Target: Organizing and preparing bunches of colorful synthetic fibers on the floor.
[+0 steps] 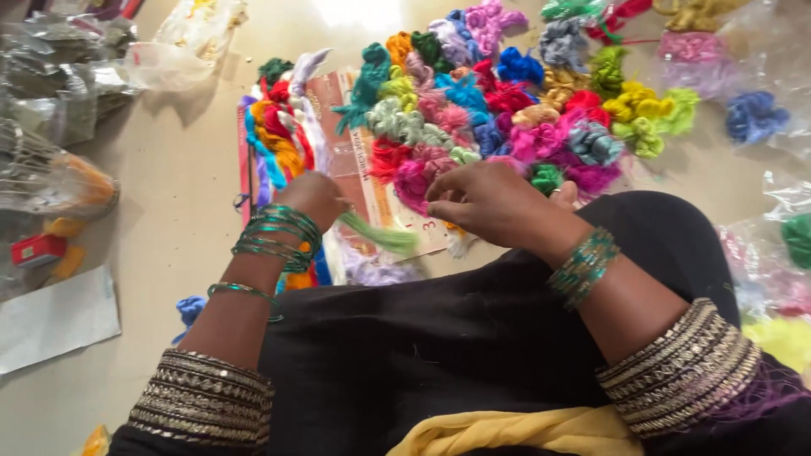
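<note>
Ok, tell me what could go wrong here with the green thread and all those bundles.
The light green thread stretched between the left hand and right hand may snag the green bangles. The loose coloured thread bundles lie touching one another, so strands could tangle or get dragged off the card sheet.

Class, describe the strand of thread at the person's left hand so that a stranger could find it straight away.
Start at the big heap of coloured thread bundles on the floor. Below its left edge lies a printed card, where the left hand rests. The strand trails rightward from that hand: pale green, loose and straight, unlike the knotted bundles around it.
</note>
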